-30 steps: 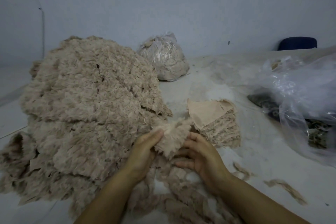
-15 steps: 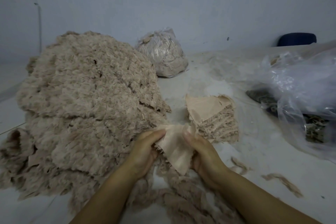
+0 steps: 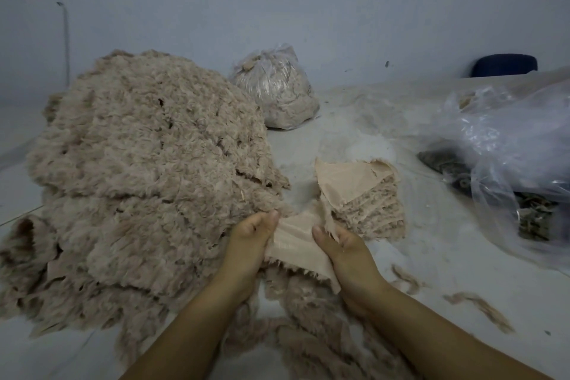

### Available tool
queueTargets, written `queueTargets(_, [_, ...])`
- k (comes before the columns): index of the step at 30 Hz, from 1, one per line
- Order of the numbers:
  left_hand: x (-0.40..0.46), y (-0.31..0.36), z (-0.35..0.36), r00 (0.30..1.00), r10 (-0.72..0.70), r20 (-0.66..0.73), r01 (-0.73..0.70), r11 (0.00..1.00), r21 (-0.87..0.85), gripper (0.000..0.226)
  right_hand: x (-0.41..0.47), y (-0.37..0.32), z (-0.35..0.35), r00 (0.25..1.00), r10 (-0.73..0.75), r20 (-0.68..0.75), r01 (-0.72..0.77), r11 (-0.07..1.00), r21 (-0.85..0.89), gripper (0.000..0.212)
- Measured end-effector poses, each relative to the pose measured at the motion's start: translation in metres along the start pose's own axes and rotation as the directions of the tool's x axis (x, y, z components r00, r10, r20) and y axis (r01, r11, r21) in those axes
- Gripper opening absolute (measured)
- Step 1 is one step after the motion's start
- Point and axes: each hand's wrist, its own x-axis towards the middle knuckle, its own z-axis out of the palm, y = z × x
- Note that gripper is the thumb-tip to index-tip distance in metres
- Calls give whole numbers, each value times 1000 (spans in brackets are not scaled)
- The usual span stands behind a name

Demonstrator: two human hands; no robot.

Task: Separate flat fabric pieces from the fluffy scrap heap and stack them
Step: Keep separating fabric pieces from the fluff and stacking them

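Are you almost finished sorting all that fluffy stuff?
Not nearly. A small stack of flat pieces already sits beside the fluffy heap. Right now the left hand and right hand both grip one flat piece, smooth side up, not yet on the stack. The heap is far bigger than the stack, so lots is left.

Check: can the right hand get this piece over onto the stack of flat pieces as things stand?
Probably yes. The stack lies just beyond the right hand, nothing between them. But the left hand also grips the piece, so it must let go first.
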Motion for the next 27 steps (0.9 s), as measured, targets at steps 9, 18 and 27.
queueTargets(9, [-5, 11, 2, 906, -313, 284, 391, 875, -284, 53, -2, -2, 0, 991, -105, -82, 107, 994, 17, 36])
queueTargets(18, [6, 8, -1, 973, -233, 9, 216, 888, -405, 37, -8, 0, 2, 992, 21, 121, -30, 997, 74, 31])
queueTargets(27, [-8, 14, -1, 859, -369, 356, 461, 859, -223, 87, -6, -10, 3, 998, -59, -27, 65, 923, 379, 43])
